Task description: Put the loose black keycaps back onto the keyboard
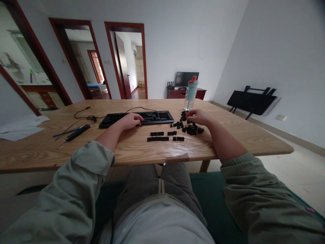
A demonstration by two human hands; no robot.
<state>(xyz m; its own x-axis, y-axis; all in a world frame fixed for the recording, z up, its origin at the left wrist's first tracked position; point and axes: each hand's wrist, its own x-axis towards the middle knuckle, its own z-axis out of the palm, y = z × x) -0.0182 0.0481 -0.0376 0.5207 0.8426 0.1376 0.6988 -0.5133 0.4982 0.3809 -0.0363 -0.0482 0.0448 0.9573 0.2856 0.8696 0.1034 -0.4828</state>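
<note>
A black keyboard (pixel 162 117) lies on the wooden table, some of its keys in place. My left hand (pixel 130 121) rests on the keyboard's front edge, fingers loosely spread and apparently holding nothing. Over a loose pile of black keycaps (pixel 192 129) to the right of the keyboard is my right hand (pixel 198 117). Its thumb and fingertips come together at the pile; whatever they hold is too small to make out. Nearer to me, several keycaps (pixel 157 139) are lined up in short rows.
A clear bottle with a red lid (pixel 191 93) stands just behind the keycap pile. Left of the keyboard lie a coiled cable (pixel 91 118), a black tool (pixel 78 133), a blue tool (pixel 67 131) and white paper (pixel 21 127). Tape (pixel 177 158) covers part of the table's front edge.
</note>
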